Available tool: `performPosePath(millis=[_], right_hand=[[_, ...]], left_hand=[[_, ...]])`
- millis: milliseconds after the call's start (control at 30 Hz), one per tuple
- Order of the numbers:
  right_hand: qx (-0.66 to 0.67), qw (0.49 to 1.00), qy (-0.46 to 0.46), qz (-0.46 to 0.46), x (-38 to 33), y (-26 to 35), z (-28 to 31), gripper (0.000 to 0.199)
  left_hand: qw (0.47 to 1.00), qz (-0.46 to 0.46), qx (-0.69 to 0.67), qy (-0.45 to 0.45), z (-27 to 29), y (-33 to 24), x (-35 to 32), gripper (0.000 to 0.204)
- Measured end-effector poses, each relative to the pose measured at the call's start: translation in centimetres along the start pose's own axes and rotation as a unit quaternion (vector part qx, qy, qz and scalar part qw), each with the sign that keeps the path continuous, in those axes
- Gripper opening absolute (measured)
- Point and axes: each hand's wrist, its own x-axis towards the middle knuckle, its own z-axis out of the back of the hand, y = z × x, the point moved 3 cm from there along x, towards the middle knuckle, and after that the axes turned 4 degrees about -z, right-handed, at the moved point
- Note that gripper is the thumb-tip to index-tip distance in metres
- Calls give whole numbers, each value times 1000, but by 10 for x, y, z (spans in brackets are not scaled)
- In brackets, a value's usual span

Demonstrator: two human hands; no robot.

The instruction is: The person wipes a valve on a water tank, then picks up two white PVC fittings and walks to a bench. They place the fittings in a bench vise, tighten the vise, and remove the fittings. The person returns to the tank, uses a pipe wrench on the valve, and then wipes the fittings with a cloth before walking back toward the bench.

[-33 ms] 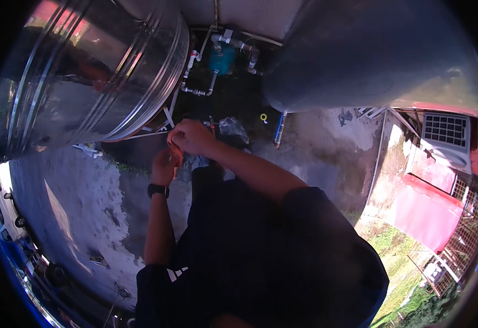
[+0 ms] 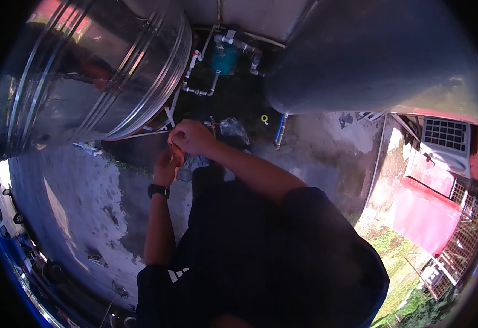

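Observation:
My right hand [image 2: 192,136] and my left hand [image 2: 164,167] are close together in front of me, beside the lower edge of a shiny steel tank [image 2: 94,82]. Both have their fingers closed around a small orange-red piece [image 2: 179,158], whose kind I cannot make out. The right hand lies above and slightly to the right of the left. A dark watch [image 2: 158,190] is strapped on my left wrist. Just past the right hand, a crumpled clear plastic bag [image 2: 233,129] lies on the ground.
A large dark tank [image 2: 375,60] fills the upper right. Between the tanks stands a teal pump or vessel [image 2: 224,61] with pale pipes [image 2: 198,92]. A yellow tape roll [image 2: 264,118] lies near a blue pipe [image 2: 280,130]. Parked vehicles line the far left.

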Motion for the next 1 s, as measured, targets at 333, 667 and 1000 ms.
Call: performPosePath(millis=[333,667,1000], right_hand=[[92,962,106,-233,23,-56,-27,27],[-57,973,225,-11,70,-51,-28,43],[235,853,-188,-426,172,-246,10,25]], left_hand=[[798,256,-543,-53,-11,-7,30,28],[771,227,-587,-101,10,21,92,31],[752,353,-524,-190,-17,50,114,39]])
